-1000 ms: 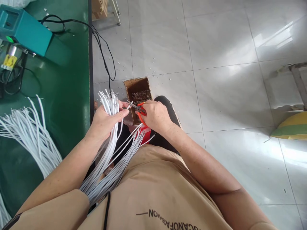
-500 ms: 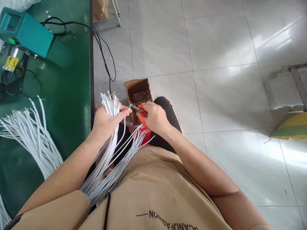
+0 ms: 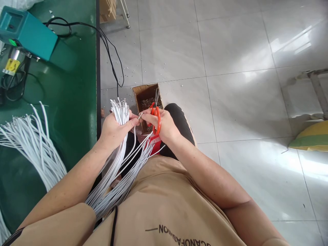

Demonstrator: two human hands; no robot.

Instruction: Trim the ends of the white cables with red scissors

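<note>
My left hand (image 3: 115, 126) is closed around a thick bundle of white cables (image 3: 120, 112), whose cut ends stick up above the fist. Its thumb and forefinger pinch the tip of a single white cable (image 3: 134, 135) bent away from the bundle. Against that same tip rest the thumb and forefinger of my right hand (image 3: 164, 124). Red-handled scissors (image 3: 157, 121) are tucked in my right hand, their dark blades pointing up and away from the cable. More loose white cables (image 3: 143, 150) hang over my lap, below the hands.
Beneath the hands stands an open cardboard box (image 3: 146, 92) with small scraps inside; bits litter the floor (image 3: 174, 61) around it. On the green table (image 3: 77, 85) at left are another white cable bundle (image 3: 36, 147) and a teal machine (image 3: 36, 36). Black cords (image 3: 110, 51) hang off its edge.
The scissors have swung from pointing left at the cable tip to pointing up in my right hand. Right thumb and forefinger have come to the cable tip.
</note>
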